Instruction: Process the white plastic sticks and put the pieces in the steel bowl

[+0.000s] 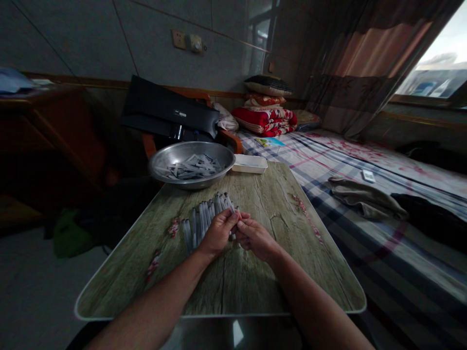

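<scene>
Over the middle of the small wood-patterned table (255, 287), my left hand (219, 231) and my right hand (255, 237) meet at the fingertips. Both are closed in a pinch on one slim, pale pen, mostly hidden by the fingers. Just beyond and left of my hands lies a row of translucent pens (202, 218) with dark ends, side by side on the tabletop. My left hand covers part of that row. At the table's far left stands a wide metal bowl (156, 165) holding many loose pens or pen parts (197, 167).
Right of the bowl sits a white shallow tray (251, 165). Behind it, a chair carries a black flat case (171, 107). A bed (310, 165) with a phone (368, 176), clothing (368, 197) and folded red bedding (266, 119) runs along the right. A wooden cabinet (47, 116) stands left.
</scene>
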